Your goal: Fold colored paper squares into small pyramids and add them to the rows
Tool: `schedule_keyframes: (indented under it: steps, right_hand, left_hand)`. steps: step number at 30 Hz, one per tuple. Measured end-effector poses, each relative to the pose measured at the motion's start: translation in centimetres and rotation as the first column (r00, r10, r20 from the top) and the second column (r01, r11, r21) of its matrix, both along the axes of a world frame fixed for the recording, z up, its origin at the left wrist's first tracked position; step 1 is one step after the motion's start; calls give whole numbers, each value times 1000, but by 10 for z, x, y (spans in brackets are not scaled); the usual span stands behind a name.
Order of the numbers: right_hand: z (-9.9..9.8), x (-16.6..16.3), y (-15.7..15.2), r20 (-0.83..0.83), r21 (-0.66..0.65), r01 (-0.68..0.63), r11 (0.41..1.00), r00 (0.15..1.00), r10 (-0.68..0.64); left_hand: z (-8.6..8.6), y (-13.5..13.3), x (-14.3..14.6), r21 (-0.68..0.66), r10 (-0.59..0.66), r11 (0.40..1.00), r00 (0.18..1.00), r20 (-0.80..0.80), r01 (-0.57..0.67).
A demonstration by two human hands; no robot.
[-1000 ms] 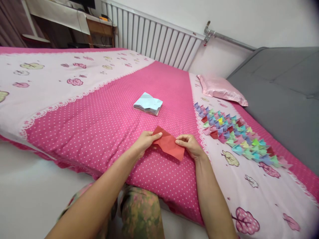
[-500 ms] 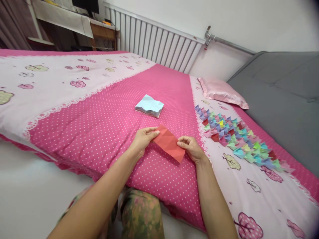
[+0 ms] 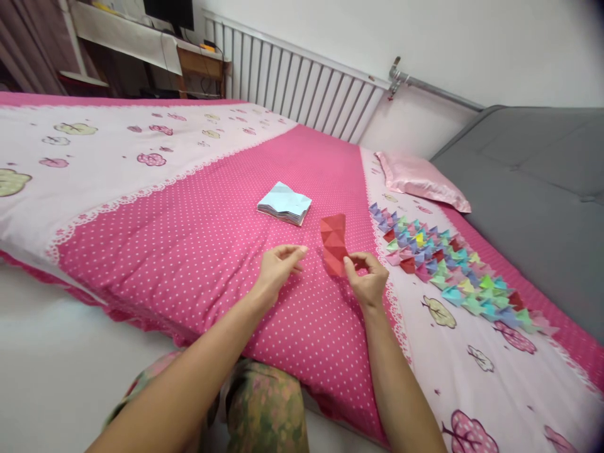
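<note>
A red sheet of paper (image 3: 333, 242) with crossing fold creases hangs upright over the bed. My right hand (image 3: 368, 277) pinches it near its lower right edge between thumb and fingers. To the left of the sheet, and apart from it, my left hand (image 3: 279, 269) is held with loosely curled fingers and nothing in them. Beyond both hands, a stack of light blue paper sheets (image 3: 284, 202) lies on the pink dotted bedspread (image 3: 226, 251). Several rows of small folded paper pieces (image 3: 453, 264) in many colours stand to the right.
A pink satin pillow (image 3: 422, 179) lies at the right, beside a grey padded headboard (image 3: 533, 170). At the back are a white radiator (image 3: 302, 75), a metal pipe (image 3: 438, 91) and a desk (image 3: 127, 41) with a monitor. My knees (image 3: 267, 402) are against the near bed edge.
My left hand has let go of the red paper. My right hand has turned the sheet from slanting between both hands to upright, raising it slightly.
</note>
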State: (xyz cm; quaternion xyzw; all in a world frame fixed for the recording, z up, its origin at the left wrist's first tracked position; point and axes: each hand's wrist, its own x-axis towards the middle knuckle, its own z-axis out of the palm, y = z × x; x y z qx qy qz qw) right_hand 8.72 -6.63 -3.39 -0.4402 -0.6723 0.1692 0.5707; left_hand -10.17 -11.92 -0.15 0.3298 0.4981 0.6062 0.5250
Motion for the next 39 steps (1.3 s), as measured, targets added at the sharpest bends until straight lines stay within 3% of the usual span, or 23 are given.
schedule_keyframes:
  steps: [3,5,8,11,15,18,24,29,34,39]
  right_hand:
    - [2,-8,-9,221,174,-26,984,975,-14]
    - [3,-14,-15,343,246,-80,966,939,-10]
    - [2,-20,-23,477,274,-163,948,879,13]
    - [2,-22,-28,537,297,-226,928,843,33]
    - [5,-21,-27,567,394,-237,888,823,-32]
    - [7,-20,-23,562,401,-240,884,827,-30]
    - [8,-20,-21,551,324,-347,880,825,123]
    - [6,-24,-22,369,145,-382,913,877,308]
    - [1,-25,-19,127,-35,-441,897,888,442]
    - [-1,-25,-17,79,-66,-441,895,892,445]
  left_hand:
    - [1,-7,16,61,-251,968,960,126,245]
    - [0,-8,23,156,-295,952,928,229,264]
    - [-2,-2,27,188,-227,969,887,403,162]
    - [0,4,23,81,-104,994,814,571,70]
    - [6,5,11,-59,-97,983,758,645,176]
    - [9,4,1,-137,-102,963,783,614,232]
    - [11,4,-11,-265,-114,926,869,482,268]
    - [5,3,-8,-281,-154,919,907,393,277]
    - [5,2,-4,-231,-214,914,880,425,334]
    - [10,0,0,-108,-258,923,802,540,369]
